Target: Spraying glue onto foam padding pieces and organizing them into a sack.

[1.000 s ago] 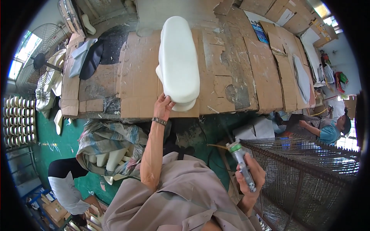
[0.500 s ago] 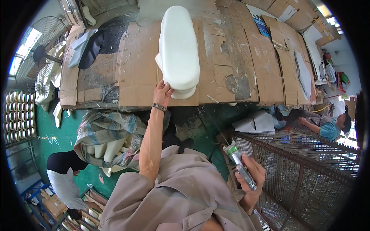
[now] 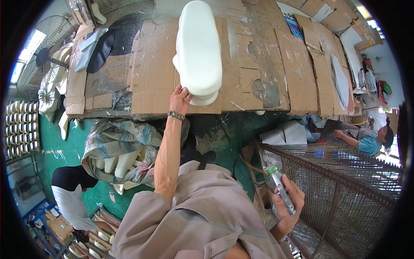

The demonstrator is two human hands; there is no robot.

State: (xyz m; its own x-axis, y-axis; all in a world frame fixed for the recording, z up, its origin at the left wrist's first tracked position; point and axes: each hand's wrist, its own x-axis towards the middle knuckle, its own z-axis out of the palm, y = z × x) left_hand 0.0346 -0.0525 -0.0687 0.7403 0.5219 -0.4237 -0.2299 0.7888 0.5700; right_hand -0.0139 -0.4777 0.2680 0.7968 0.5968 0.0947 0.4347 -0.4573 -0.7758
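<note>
Silver tool (image 3: 282,192) farther right, blue-printed sheet (image 3: 293,26) beyond

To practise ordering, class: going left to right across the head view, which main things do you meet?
Fan → striped sack → long white block → silver tool → person in blue.

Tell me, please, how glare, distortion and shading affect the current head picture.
Head view: the far-left window glares nearly white behind the fan; black fisheye borders cut off the corners; right-hand seams in the table's cardboard covering bow; the white molded piece shows only faint shading.
</note>
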